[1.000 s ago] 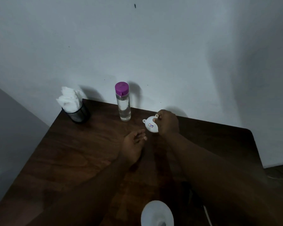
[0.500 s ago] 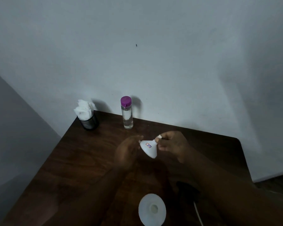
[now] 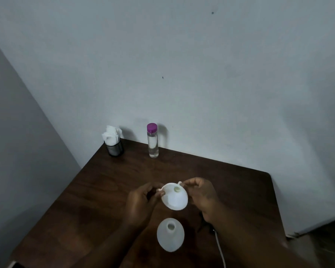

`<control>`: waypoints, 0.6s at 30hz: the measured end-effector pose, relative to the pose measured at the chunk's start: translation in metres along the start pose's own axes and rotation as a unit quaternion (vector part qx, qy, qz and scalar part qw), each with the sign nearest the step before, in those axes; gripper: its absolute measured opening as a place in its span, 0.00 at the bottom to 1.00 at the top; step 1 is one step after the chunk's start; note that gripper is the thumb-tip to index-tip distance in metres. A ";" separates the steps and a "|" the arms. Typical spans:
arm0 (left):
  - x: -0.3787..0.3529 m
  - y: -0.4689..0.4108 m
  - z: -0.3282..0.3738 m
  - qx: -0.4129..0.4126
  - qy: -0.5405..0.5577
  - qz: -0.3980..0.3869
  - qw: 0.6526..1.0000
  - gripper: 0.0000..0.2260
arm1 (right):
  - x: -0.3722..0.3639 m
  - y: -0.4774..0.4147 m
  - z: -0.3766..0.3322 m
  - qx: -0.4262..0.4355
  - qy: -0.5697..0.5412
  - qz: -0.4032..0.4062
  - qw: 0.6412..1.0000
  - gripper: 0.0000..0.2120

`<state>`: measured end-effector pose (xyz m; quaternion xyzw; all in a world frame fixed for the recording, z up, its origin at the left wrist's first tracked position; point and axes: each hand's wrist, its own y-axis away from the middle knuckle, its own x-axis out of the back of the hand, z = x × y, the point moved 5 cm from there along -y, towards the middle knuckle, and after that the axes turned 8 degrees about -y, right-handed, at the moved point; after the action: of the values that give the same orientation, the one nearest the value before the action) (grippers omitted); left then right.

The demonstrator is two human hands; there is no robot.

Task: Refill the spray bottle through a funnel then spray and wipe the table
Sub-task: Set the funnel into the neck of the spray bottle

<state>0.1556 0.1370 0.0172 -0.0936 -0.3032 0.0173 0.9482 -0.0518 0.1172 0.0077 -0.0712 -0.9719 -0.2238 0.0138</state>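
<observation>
Dark table (image 3: 104, 190), funnel (image 3: 176, 199) pinched between left hand (image 3: 141, 202), right hand (image 3: 203, 196)

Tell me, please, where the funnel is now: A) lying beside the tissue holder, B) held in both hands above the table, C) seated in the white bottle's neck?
B: the left hand and right hand pinch the funnel at its rim, apart from the white bottle, whose neck stands open.

The dark wooden table (image 3: 97, 200) carries a black mesh tissue holder (image 3: 115, 148) at eleven o'clock, a purple-capped clear bottle (image 3: 153, 144) at twelve, and an uncapped white spray bottle (image 3: 170, 236) at six.
</observation>
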 end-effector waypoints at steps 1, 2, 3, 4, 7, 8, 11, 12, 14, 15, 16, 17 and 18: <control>0.001 0.007 0.002 0.016 0.023 -0.007 1.000 0.07 | 0.001 0.007 0.003 0.005 0.017 0.008 1.000 0.09; 0.001 0.011 0.003 0.030 0.036 -0.012 0.999 0.07 | 0.003 0.012 0.006 0.009 0.032 0.015 0.999 0.08; 0.001 0.015 0.005 0.042 0.054 -0.014 0.998 0.06 | 0.004 0.017 0.009 0.010 0.041 0.018 0.999 0.06; 0.003 0.019 0.006 0.057 0.067 -0.017 0.996 0.05 | 0.004 0.024 0.012 0.008 0.042 0.017 0.999 0.06; 0.011 0.023 0.006 0.090 0.089 -0.037 0.991 0.03 | -0.002 0.048 0.021 -0.017 -0.044 0.029 0.998 0.12; 0.014 0.024 0.005 0.097 0.090 -0.046 0.990 0.02 | -0.004 0.056 0.022 -0.024 -0.083 0.031 0.996 0.13; 0.022 0.022 0.007 0.113 0.106 -0.081 0.985 0.02 | -0.007 0.079 0.019 -0.002 -0.161 0.030 0.987 0.11; 0.024 0.022 0.008 0.118 0.111 -0.092 0.982 0.03 | -0.008 0.086 0.017 0.013 -0.172 0.025 0.985 0.09; 0.026 0.023 0.010 0.130 0.118 -0.115 0.978 0.03 | -0.009 0.098 0.016 0.042 -0.163 0.014 0.986 0.07; 0.027 0.024 0.011 0.133 0.119 -0.126 0.976 0.03 | -0.009 0.101 0.017 0.054 -0.153 0.013 0.987 0.08; 0.028 0.025 0.011 0.134 0.121 -0.135 0.974 0.04 | -0.009 0.104 0.018 0.059 -0.145 0.014 0.987 0.08; 0.027 0.027 0.011 0.138 0.128 -0.143 0.972 0.04 | -0.008 0.106 0.021 0.060 -0.143 0.018 0.988 0.08; 0.026 0.028 0.011 0.145 0.140 -0.149 0.968 0.04 | -0.007 0.108 0.023 0.056 -0.145 0.021 0.988 0.08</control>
<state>0.1713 0.1691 0.0356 0.0896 -0.1722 -0.0935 0.9765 -0.0289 0.2223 0.0329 -0.1226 -0.9730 -0.1560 -0.1183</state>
